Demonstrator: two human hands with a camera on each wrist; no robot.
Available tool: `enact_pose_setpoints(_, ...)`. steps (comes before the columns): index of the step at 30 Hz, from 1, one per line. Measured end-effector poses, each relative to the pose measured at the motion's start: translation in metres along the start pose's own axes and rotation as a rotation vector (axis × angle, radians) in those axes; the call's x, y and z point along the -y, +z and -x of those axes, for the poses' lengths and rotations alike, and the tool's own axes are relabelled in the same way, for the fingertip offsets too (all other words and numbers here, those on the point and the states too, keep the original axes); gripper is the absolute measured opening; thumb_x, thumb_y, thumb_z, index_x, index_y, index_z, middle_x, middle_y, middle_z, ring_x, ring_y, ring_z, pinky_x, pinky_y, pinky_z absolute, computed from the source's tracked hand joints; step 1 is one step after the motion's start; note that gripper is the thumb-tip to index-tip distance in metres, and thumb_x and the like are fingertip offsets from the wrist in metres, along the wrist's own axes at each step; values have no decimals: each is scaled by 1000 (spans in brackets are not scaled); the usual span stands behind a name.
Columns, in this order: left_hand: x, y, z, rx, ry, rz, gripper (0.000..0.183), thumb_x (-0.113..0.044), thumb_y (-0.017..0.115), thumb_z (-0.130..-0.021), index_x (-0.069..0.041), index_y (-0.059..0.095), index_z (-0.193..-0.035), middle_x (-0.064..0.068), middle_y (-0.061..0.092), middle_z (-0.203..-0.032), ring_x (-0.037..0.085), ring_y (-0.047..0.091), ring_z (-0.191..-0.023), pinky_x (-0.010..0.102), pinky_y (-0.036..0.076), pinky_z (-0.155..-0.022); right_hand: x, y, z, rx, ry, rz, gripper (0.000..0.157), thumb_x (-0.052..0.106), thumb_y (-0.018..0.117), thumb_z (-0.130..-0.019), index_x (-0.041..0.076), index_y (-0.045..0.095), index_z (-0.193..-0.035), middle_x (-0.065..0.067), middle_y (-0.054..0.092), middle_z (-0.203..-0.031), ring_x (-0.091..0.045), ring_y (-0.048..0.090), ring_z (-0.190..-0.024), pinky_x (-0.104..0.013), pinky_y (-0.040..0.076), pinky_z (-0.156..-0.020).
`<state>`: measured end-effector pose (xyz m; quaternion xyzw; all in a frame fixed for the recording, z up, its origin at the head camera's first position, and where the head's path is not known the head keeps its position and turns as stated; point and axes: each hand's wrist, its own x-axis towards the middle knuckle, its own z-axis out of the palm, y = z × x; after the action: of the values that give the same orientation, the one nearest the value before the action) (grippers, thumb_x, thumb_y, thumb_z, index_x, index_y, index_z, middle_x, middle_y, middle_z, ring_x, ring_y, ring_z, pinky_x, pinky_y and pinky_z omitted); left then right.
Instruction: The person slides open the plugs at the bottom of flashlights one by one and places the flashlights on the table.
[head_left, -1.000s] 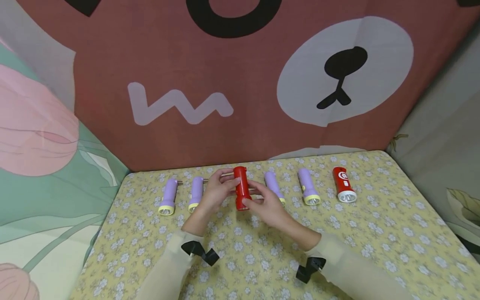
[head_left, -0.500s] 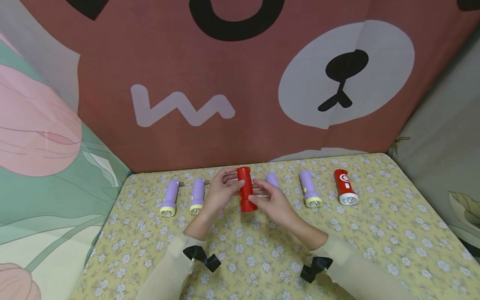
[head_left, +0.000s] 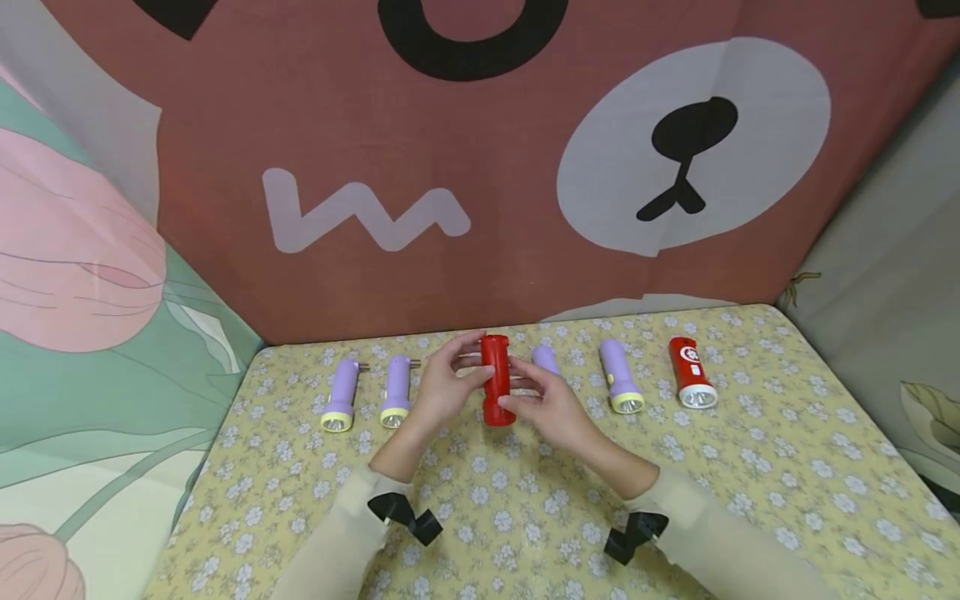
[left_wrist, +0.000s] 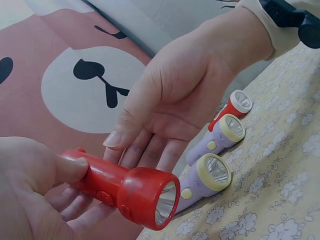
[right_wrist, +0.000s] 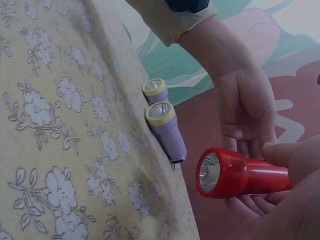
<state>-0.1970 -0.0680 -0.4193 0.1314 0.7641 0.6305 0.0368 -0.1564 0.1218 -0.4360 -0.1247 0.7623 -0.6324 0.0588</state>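
Observation:
A red flashlight (head_left: 496,382) is held off the table between both hands, its lens end toward the person. My left hand (head_left: 444,382) grips its body, thumb on the near side and fingers beneath, as the left wrist view shows. From the other side my right hand (head_left: 553,408) holds it near the head, thumb and fingers on either side in the right wrist view. The clear lens (right_wrist: 209,171) shows there, along with a button (left_wrist: 104,196) on the side in the left wrist view. Behind the right hand, a purple flashlight (head_left: 545,358) is partly hidden.
On the flowered tablecloth (head_left: 480,533), two purple flashlights with yellow rims, one far left (head_left: 342,392) and its neighbour (head_left: 396,390), show metal prongs. Right of the hands lie another purple flashlight (head_left: 617,371) and a red-and-white flashlight (head_left: 688,367). A printed backdrop (head_left: 360,283) stands behind.
Both hands and the red flashlight have shifted slightly right, and the flashlight's tilt has changed a little. The right hand now covers more of the purple flashlight behind it.

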Motion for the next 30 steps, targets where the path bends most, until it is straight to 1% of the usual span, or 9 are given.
enact_pose_setpoints(5, 2, 2, 0, 6, 53, 8, 53, 2, 74, -91, -9, 59, -141, 13, 64, -132, 33, 64, -115, 40, 60, -85, -3, -1, 2, -15, -29, 5, 63, 7, 73, -95, 4, 45, -152, -16, 60, -138, -33, 59, -125, -41, 55, -99)
enact_pose_setpoints(8, 3, 4, 1, 1, 72, 14, 53, 3, 74, -90, -9, 60, -140, 11, 63, -134, 33, 64, -116, 41, 60, -87, -4, -1, 3, -32, -62, 9, 64, 6, 74, -93, 4, 46, -151, -16, 60, -137, -32, 58, -125, -42, 53, -101)
enact_pose_setpoints(11, 2, 5, 1, -3, 101, 22, 51, 5, 74, -89, -6, 61, -138, 13, 63, -135, 37, 63, -116, 47, 57, -92, -6, -1, 4, -46, -102, 14, 65, 5, 75, -92, 4, 47, -151, -16, 61, -136, -33, 59, -124, -44, 53, -101)
enact_pose_setpoints(15, 0, 7, 2, 7, 138, 18, 51, 5, 75, -89, -4, 61, -136, 13, 62, -134, 35, 63, -115, 52, 55, -96, -12, 0, 6, -74, -139, 29, 67, 5, 76, -91, 2, 46, -151, -18, 63, -134, -33, 61, -122, -44, 53, -101)
enact_pose_setpoints(18, 1, 8, 3, 23, 152, -5, 51, 4, 76, -89, -6, 61, -136, 10, 63, -134, 31, 64, -114, 47, 56, -94, -17, 2, 8, -104, -165, 41, 67, 5, 77, -90, 1, 46, -150, -19, 64, -133, -32, 63, -121, -42, 54, -100)
enact_pose_setpoints(24, 1, 8, 6, 64, 154, -11, 50, 3, 74, -91, -8, 60, -137, 11, 62, -133, 29, 62, -115, 35, 60, -87, -25, 4, 10, -150, -207, 37, 64, 4, 79, -89, 0, 50, -146, -19, 66, -130, -32, 65, -117, -41, 55, -97)
enact_pose_setpoints(30, 1, 8, 7, 70, 174, -25, 51, 2, 75, -91, -8, 59, -138, 10, 62, -133, 28, 63, -115, 32, 60, -85, -25, 3, 10, -167, -197, 10, 59, 5, 79, -89, 0, 54, -143, -17, 68, -128, -31, 66, -116, -41, 56, -97)
